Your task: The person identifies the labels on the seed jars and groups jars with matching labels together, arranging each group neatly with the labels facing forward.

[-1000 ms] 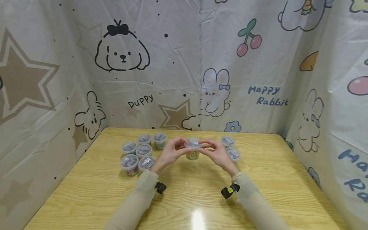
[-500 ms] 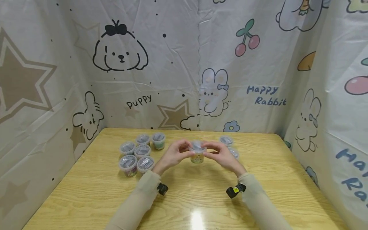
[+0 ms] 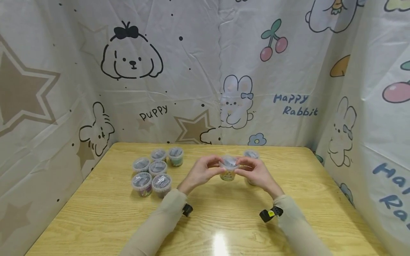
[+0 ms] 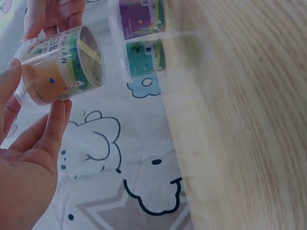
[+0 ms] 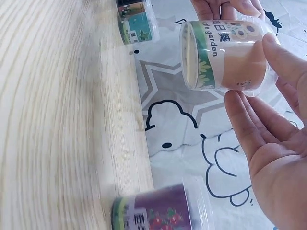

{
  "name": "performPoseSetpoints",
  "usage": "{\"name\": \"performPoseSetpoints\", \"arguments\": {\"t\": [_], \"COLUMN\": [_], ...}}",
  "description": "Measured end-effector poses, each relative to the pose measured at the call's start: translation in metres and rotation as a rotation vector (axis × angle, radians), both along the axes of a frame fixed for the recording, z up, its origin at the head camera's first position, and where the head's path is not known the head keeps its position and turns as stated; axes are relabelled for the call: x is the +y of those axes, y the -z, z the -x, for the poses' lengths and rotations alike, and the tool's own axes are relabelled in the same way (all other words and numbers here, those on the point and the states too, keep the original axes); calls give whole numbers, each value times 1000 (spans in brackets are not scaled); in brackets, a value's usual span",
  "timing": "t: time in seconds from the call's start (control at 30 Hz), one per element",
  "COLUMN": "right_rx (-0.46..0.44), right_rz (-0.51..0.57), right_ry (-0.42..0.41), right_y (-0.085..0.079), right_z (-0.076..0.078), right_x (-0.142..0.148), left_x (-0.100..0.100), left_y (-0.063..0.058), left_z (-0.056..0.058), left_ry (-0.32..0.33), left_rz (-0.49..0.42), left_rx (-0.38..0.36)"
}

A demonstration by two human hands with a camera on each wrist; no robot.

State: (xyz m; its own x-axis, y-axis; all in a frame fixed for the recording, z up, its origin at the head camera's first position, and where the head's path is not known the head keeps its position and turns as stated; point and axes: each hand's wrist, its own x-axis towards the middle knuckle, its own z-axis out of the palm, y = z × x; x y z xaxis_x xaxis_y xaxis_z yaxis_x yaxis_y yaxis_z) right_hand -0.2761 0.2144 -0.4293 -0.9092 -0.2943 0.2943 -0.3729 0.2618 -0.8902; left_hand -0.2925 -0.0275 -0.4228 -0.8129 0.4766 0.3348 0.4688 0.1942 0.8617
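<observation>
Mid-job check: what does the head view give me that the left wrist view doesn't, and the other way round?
Only the head view: the six cups grouped on the left, both sleeves and the Happy Rabbit lettering.
Only the left wrist view: the underside of the held cup, and the printed sides of a purple cup and a green cup.
Both: the held cup between left hand and right hand, the table and the patterned cloth.
</observation>
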Motion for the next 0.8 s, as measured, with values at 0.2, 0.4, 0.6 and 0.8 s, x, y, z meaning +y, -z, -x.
{"name": "performPoseSetpoints", "arguments": {"t": [0.2,0.4,0.6,0.8], "right_rx": [-32,-82,-55,-38], "right_rz": [-43,-103,-169,-243], "right_ry": [-30,-80,-88,-74], "right_y": [-3,-11,-11,-16], "right_z": [-4,-9,-12,-18], "right_x": [16,33,48,61], "left_x": [11,23,34,46], "left_y": [2,4,6,6], "left_z": [-3,-5,-10,-13], "left_ry": [20,59,78,121], "left_rz": [28,27,66,100], "left_rx": [24,41,32,42]}}
